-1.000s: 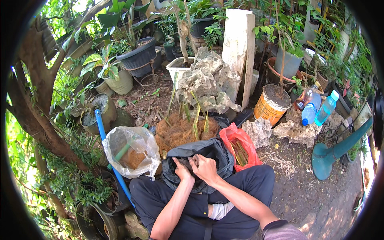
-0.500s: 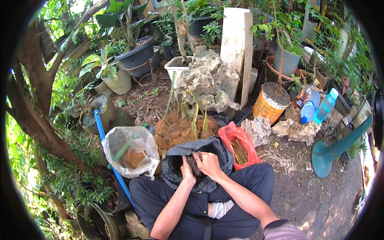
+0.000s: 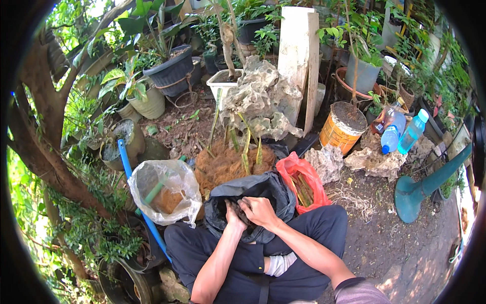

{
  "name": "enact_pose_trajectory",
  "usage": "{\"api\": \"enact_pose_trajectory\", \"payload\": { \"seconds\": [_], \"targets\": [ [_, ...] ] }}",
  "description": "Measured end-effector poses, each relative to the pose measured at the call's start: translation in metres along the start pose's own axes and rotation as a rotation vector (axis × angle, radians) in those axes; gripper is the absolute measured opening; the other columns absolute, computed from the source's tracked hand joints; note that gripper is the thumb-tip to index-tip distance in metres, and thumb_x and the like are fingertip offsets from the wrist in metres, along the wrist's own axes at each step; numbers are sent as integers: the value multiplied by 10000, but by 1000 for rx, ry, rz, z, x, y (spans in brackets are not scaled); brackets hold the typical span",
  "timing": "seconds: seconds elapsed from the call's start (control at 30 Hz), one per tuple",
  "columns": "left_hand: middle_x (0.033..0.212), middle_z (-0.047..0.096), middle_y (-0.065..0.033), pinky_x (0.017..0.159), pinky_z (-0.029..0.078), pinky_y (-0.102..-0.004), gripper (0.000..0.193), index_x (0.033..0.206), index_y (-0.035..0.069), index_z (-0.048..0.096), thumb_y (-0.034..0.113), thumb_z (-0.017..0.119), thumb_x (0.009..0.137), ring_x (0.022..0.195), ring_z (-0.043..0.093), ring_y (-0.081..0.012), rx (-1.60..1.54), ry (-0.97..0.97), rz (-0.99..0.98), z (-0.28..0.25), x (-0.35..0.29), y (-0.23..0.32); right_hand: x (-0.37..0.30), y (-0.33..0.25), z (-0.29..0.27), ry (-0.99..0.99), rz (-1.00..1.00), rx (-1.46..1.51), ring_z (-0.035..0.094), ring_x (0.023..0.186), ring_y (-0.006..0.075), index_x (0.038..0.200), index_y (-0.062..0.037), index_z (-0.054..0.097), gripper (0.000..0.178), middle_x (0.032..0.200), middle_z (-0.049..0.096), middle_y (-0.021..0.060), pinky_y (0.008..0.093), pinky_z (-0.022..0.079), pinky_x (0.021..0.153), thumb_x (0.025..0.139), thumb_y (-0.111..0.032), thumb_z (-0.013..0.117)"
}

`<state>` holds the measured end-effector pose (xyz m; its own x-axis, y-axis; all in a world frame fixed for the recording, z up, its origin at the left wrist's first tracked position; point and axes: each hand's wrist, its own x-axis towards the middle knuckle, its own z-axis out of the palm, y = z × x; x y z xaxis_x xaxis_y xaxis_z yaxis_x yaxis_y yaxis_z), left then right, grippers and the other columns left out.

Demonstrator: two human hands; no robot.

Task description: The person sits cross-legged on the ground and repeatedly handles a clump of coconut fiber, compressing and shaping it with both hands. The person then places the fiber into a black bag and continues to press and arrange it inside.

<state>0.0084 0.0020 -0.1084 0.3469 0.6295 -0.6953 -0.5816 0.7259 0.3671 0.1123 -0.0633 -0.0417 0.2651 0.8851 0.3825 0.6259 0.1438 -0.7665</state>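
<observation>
In my lap stands a black plastic bag (image 3: 276,190) with its mouth wide. Both hands are inside that mouth, close together. Between them is a dark clump of what looks like soil (image 3: 241,213), partly hidden by the fingers. My left hand (image 3: 235,215) is closed against its left side. My right hand (image 3: 260,211) grips it from the right with bent fingers. Just beyond the bag lies a mound of brown coconut fibre (image 3: 223,162) with several upright green leaf cuttings (image 3: 245,158). A red plastic bag (image 3: 319,188) holding more cuttings (image 3: 305,191) sits on the right.
To the left are a clear plastic bag (image 3: 188,203) with brown fibre and a blue pole (image 3: 136,190). Rough rocks (image 3: 263,96) and potted plants (image 3: 172,73) line the back. Two bottles (image 3: 412,133) and a green flared object (image 3: 412,200) are at the right.
My hands have turned slightly and shifted a little lower around the dark clump; the left fingers now curl further under it. The bags and surroundings stay put.
</observation>
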Motion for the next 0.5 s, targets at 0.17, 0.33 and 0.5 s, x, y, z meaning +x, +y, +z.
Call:
{"api": "enact_pose_trajectory", "payload": {
  "seconds": [0.17,0.33,0.5],
  "targets": [
    [821,640,-37,678,580,-423,520,887,131,595,624,467,993,751,656,-243,-56,-12,190,-27,43,3,-2,-1,5,8,-3,-12,670,762,416,878,-11,687,346,829,692,202,459,536,645,967,-324,570],
    [819,628,-43,727,572,-393,575,898,98,593,643,438,998,770,648,-230,102,183,288,11,6,-3,-2,-7,0,-21,199,-98,704,780,403,889,-6,681,460,866,715,203,479,557,679,959,-450,583],
    [886,659,-43,778,529,-354,614,943,46,634,610,408,1028,819,635,-191,334,92,404,3,-2,-11,-6,-5,16,29,219,-150,689,723,433,878,19,660,479,824,696,241,525,554,650,962,-446,582]
  ]
}}
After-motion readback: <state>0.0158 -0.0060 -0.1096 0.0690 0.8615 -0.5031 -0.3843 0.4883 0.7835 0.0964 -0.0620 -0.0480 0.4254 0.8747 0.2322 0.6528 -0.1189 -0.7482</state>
